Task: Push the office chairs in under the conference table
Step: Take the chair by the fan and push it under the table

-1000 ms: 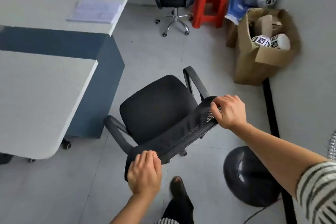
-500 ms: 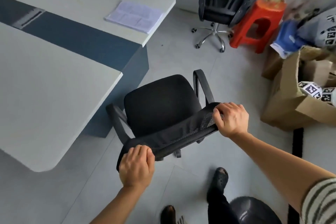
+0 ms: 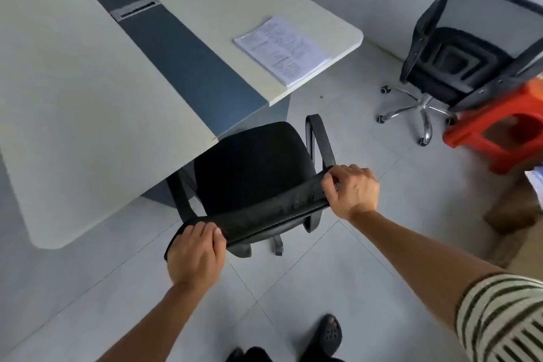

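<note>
**Chair nosing in under the bench edge**

I am watching both hands closed tight on the top of the backrest: the left hand (image 3: 195, 253) is wrapping the near-left corner of the mesh, fingers curled over the rim, and the right hand (image 3: 354, 189) is clenching the far-right corner the same way. Neither is holding anything else.

The office chair (image 3: 252, 173) they are gripping is now sitting with the front-left part of its seat and its left armrest tucked beneath the pale corner of the bench (image 3: 88, 103). A second ago the whole seat was standing clear of that edge, out on the open floor; half a second ago it was just beside it. So the chair is travelling forward and left, and the view is following it in (the person's shoe (image 3: 330, 335) is stepping up behind).

I am judging the push as partly done: the back of the seat and the right armrest (image 3: 318, 138) are still lying outside the bench line, and the chair is entering at an angle, near the blue panel (image 3: 202, 73) that runs between the two tops. That base under the gap may be blocking a straight run, so the next shove probably wants a slight twist.

Farther off, a sheaf of papers (image 3: 282, 50) is lying on the far top, and a second office chair (image 3: 458, 56) is standing well apart from the bench beside a red stool (image 3: 496, 129), waiting its turn.
</note>
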`<state>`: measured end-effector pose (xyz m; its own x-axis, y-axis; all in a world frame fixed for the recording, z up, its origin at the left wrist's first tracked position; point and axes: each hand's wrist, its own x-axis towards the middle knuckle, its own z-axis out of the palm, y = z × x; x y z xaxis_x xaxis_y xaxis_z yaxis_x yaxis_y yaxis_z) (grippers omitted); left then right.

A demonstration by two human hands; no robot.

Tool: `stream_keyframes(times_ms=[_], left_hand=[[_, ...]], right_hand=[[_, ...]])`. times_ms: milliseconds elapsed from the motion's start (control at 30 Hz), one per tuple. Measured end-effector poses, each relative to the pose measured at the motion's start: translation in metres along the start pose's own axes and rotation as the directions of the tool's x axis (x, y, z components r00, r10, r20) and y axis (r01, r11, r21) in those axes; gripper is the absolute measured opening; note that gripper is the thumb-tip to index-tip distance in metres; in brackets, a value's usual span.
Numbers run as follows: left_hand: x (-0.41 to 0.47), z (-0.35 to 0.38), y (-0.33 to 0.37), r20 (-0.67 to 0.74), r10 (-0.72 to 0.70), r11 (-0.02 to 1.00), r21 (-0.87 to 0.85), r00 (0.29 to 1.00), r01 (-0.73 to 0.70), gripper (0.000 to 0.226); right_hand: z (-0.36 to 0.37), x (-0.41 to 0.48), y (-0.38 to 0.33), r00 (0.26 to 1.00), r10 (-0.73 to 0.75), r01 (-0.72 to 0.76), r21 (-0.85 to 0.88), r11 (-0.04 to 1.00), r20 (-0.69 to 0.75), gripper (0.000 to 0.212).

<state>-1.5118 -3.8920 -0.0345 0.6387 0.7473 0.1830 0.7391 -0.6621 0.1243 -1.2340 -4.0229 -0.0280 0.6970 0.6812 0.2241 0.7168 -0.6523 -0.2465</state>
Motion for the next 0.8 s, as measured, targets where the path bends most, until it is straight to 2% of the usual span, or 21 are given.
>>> stream_keyframes(times_ms=[200, 433, 700, 800], left_hand=[[0.025, 0.008, 0.026, -0.02, -0.104, 0.993, 0.052, 0.994, 0.105, 0.042], [0.043, 0.014, 0.057, 0.062, -0.144, 0.99, 0.004, 0.988, 0.144, 0.039], [0.071, 0.017, 0.1, 0.185, -0.191, 0.977, -0.064, 0.964, 0.206, 0.045], [0.072, 0.018, 0.098, 0.158, -0.186, 0.976, -0.08, 0.97, 0.201, 0.05]], right_hand=[[0.011, 0.063, 0.012, 0.99, -0.137, 0.136, 0.03, 0.99, 0.017, 0.041], [0.017, 0.108, 0.037, 0.967, -0.249, 0.248, 0.027, 0.968, 0.054, 0.043], [0.02, 0.166, 0.062, 0.95, -0.299, 0.298, 0.023, 0.954, 0.088, 0.044], [0.024, 0.169, 0.063, 0.944, -0.322, 0.321, 0.029, 0.947, 0.069, 0.042]])
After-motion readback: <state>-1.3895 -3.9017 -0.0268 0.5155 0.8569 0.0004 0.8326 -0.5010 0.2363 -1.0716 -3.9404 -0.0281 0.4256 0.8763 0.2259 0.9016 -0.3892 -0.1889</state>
